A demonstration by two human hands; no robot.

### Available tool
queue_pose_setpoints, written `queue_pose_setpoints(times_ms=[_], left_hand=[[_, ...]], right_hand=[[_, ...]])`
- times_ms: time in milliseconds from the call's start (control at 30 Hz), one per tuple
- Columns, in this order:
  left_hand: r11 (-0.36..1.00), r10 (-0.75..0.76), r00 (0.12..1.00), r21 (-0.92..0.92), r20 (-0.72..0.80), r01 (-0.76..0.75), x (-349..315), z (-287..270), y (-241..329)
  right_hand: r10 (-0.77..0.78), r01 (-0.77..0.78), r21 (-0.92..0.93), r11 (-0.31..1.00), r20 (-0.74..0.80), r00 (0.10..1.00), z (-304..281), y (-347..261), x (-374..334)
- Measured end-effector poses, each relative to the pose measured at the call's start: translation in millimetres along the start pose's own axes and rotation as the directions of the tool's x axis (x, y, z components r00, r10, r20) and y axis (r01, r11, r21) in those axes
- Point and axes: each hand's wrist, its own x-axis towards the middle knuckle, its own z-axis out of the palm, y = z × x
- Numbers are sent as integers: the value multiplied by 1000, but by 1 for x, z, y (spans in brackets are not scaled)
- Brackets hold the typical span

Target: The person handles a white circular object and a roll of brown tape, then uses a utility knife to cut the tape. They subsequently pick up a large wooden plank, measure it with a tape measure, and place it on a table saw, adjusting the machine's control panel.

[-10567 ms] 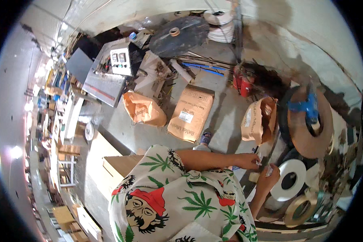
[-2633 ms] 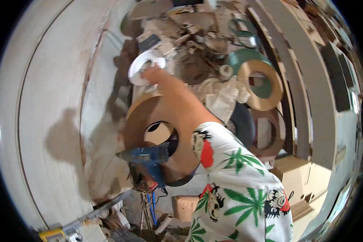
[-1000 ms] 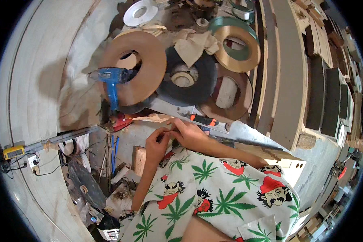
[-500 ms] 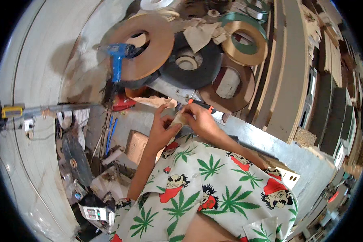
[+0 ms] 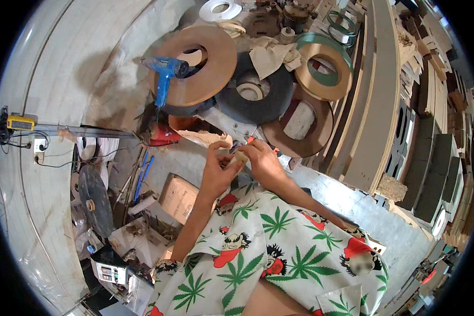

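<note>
A small cream-coloured roll (image 5: 240, 157), which looks like tape, sits between my two hands in front of my chest. My left hand (image 5: 219, 171) is closed around its lower left side, with the forefinger lifted off. On the other side, the bent fingers of my right hand (image 5: 262, 160) pinch the roll's upper right edge. What lies between the fingertips is partly hidden. Just beyond the hands are a torn piece of brown paper (image 5: 203, 138) and something orange on the bench.
Large edge-banding coils, brown (image 5: 216, 79), black (image 5: 274, 102) and gold (image 5: 321, 89), lie ahead. A blue heat gun (image 5: 166, 73) rests on the brown coil. Long boards (image 5: 376, 105) stand at right. A cardboard box (image 5: 176, 197) and a control box (image 5: 112, 273) are at left.
The whole view has shifted, so the coils and heat gun appear lower. Both hands stay at the roll, which has tilted and is more covered by the fingers.
</note>
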Motion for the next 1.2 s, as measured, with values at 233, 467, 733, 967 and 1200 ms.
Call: queue_pose_setpoints(times_ms=[233, 467, 733, 967, 1200], left_hand=[[992, 120, 992, 33, 49, -121, 19, 12, 18], [964, 126, 989, 244, -77, -104, 35, -35, -14], [848, 374, 927, 405, -3, -341, 57, -49, -23], [549, 603, 758, 559, 249, -621, 99, -3, 26], [288, 618, 573, 523, 538, -802, 180, 39, 42]], right_hand=[[85, -98, -169, 981, -81, 993, -1, -1, 5], [174, -276, -408, 870, -269, 947, -38, 94, -2], [68, -94, -388, 917, -79, 995, -36, 101, -43], [112, -118, -637, 762, -49, 992, 31, 122, -41], [263, -337, -255, 906, -284, 922, 14, 106, -74]])
